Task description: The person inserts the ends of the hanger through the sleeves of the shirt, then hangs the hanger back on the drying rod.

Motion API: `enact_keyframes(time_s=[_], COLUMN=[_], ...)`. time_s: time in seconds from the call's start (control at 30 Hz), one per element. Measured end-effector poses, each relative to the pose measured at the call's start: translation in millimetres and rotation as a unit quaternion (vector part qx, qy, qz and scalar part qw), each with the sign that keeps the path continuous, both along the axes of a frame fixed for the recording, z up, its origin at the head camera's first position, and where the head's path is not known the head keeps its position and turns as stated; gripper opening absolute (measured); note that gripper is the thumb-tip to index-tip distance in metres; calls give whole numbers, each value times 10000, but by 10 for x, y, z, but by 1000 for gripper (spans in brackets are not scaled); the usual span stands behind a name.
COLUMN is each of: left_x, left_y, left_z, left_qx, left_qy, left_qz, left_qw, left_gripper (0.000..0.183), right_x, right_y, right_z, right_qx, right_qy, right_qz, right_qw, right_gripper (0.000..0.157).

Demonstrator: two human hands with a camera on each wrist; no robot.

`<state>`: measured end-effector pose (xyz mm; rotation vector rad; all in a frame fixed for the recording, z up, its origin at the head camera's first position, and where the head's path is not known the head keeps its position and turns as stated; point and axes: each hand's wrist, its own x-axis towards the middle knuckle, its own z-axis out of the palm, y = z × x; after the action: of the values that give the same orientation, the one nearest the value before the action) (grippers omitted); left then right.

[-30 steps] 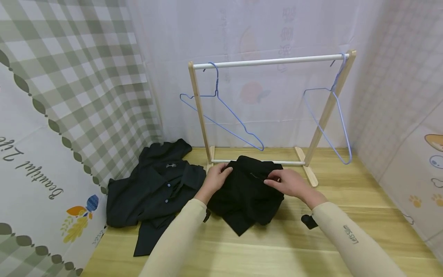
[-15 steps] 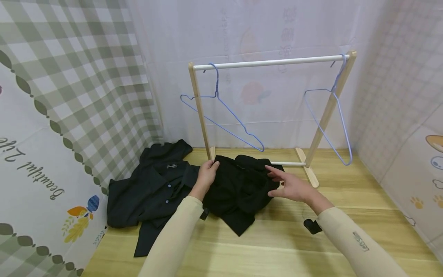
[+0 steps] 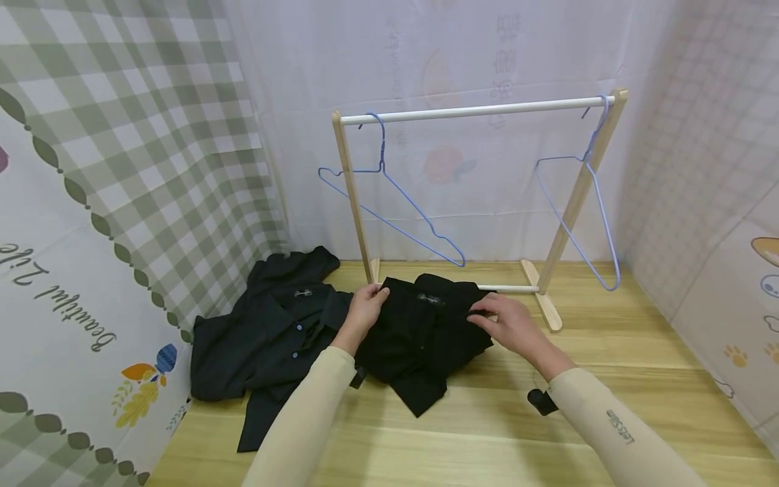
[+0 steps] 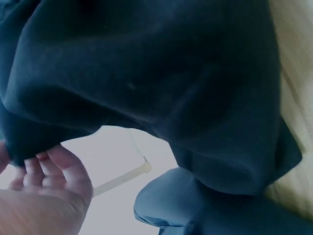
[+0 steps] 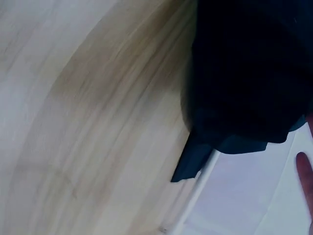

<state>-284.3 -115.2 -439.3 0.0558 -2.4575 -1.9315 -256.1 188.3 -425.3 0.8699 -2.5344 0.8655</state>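
A black shirt with a small label near its top edge hangs bunched between the two hands in the head view. The left hand pinches its upper left corner between thumb and fingers. At the right edge, the thumb and fingertips of the right hand pinch the cloth. In the left wrist view, the shirt drapes in loose folds beside the left hand. Only fingers of the right hand show at the edge of the right wrist view, next to dark cloth.
A dark buttoned shirt lies spread on the wooden table at left. Behind stands a rack with two blue hangers, one at left and another at right. Checked cloth walls the left side.
The left hand has moved slightly left with the shirt's corner. The right hand let go, spread its fingers, then pinched the right edge again. The shirt's label now shows.
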Motion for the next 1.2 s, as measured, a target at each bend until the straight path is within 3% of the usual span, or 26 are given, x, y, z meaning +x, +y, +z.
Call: enact_keyframes(time_s=[0.07,0.17,0.3,0.4,0.5,0.63,0.77,0.87,1.07,1.2], left_x=[8,18,18,25,48,74,87,112,216,304], left_y=[-14,-27,-30,-26,-16,8,44,83,178,239], left_z=[-12,-31,-51,-53,-30,42,148,240,411,567], left_qx=[32,116,-12,-492,-771,-223,448,806,998,1166], left_qy=[42,109,184,283,364,504,692,725,664,708], left_qz=[-139,-380,-723,-940,-931,-770,-818,-1023,-1639,-2056], left_qw=[9999,9992,9972,9940,9920,9955,9932,9888,9792,9691], left_gripper=[23,23,27,28,22,21,23,22,24,26], right_x=[-10,-14,-41,-72,-97,-103,-91,-69,47,215], right_y=[-3,-13,-33,-39,-36,-47,-53,-16,166,266], right_z=[24,77,114,124,138,181,265,365,639,918], right_qx=[-356,-705,-826,-972,-1171,-1542,-1941,-2188,-2431,-2773], right_qy=[-523,-1310,-1746,-1802,-1790,-1752,-1723,-1720,-1367,-1081], right_qz=[-442,-941,-1258,-1469,-1583,-1525,-1368,-1277,-1193,-943], right_qw=[9970,9844,9731,9677,9639,9603,9560,9520,9529,9500], right_gripper=[10,17,31,39,41,37,34,34,31,14])
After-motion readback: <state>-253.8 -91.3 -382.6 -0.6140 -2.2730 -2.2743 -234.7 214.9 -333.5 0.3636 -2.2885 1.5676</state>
